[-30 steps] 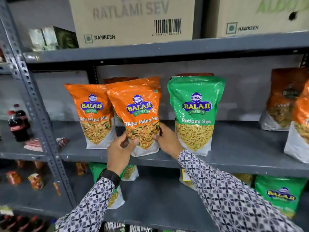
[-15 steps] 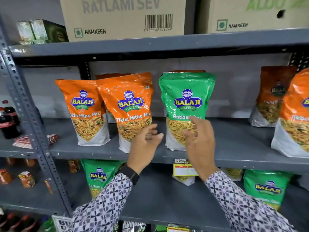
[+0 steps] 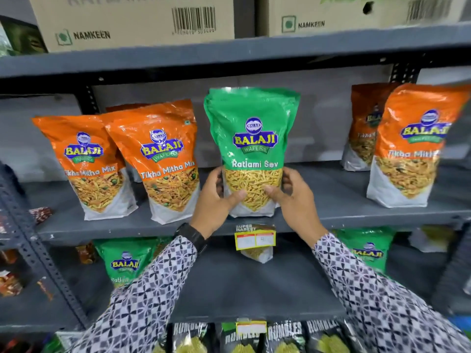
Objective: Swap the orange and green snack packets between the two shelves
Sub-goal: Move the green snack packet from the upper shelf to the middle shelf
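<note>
A green Ratlami Sev packet [image 3: 251, 138] stands upright at the middle of the upper shelf [image 3: 331, 212]. My left hand [image 3: 216, 200] grips its lower left side and my right hand [image 3: 293, 197] grips its lower right side. Two orange Tikha Mitha Mix packets [image 3: 84, 164] [image 3: 163, 159] stand to its left, with another orange packet partly hidden behind them. Two more orange packets [image 3: 407, 146] [image 3: 362, 128] stand at the right. On the lower shelf [image 3: 254, 284] green packets stand at the left [image 3: 125, 261] and right [image 3: 367, 250].
Cardboard Namkeen boxes [image 3: 132, 21] sit on the top shelf. A yellow price tag [image 3: 254, 239] hangs from the upper shelf's front edge. A perforated grey upright [image 3: 38, 258] stands at the left. Black Rumbles packets [image 3: 254, 337] line the bottom row.
Both hands let go of the orange packet, which now stands on the shelf, moved right and closed on the green packet's lower sides. The view has shifted right and down.
</note>
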`<state>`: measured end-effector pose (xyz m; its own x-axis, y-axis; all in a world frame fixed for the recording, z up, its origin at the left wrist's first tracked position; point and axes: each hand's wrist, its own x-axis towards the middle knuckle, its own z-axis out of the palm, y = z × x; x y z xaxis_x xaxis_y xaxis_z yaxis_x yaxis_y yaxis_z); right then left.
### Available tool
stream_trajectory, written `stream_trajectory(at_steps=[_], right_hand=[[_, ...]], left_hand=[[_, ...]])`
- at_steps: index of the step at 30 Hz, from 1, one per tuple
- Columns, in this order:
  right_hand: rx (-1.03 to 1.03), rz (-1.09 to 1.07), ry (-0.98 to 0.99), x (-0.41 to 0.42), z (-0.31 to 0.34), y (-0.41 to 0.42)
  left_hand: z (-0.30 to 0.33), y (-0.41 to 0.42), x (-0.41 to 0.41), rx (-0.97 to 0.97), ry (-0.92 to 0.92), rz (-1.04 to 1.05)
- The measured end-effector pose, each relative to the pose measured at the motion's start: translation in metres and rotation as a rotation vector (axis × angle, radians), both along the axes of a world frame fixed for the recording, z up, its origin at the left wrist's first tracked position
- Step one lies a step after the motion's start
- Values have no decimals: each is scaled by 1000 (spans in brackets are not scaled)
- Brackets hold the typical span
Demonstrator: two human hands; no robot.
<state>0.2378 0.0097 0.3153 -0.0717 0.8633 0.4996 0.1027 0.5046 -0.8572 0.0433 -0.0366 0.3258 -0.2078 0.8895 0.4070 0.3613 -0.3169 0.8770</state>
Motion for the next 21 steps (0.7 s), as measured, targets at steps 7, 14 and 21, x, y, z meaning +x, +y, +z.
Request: stream_trajectory(at_steps=[7, 14, 21], right_hand=[[-14, 72, 29, 28, -25, -71], [-214, 75, -164, 33, -119, -100], [-421, 67, -422, 18, -218, -83]], left_hand=[[-32, -72, 15, 68, -84, -17], [-128, -107, 11, -204, -109, -40], [-232, -90, -10, -472, -92, 19]])
